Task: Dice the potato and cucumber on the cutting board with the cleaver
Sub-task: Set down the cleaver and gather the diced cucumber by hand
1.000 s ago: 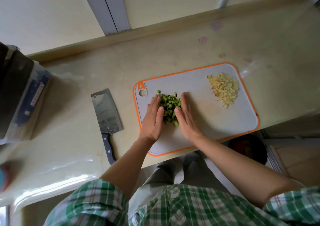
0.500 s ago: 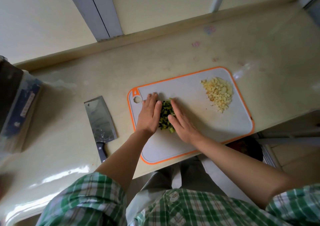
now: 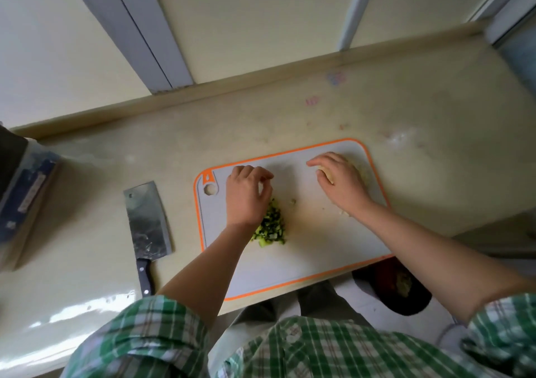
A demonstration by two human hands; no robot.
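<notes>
Green diced cucumber heap (image 3: 271, 228) lies just wristward of the left hand (image 3: 246, 198); fingers loosely curled, nothing held. Right hand (image 3: 339, 182) cups over pale potato dice (image 3: 363, 171), hold unclear. Steel cleaver (image 3: 148, 221) lies left of left hand, off grey orange-rimmed board (image 3: 313, 264), handle bodyward.

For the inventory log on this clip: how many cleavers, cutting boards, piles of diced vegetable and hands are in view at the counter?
cleaver: 1
cutting board: 1
diced piles: 2 (cucumber; potato, mostly under the right hand)
hands: 2 (left hand, right hand)
Total: 6
</notes>
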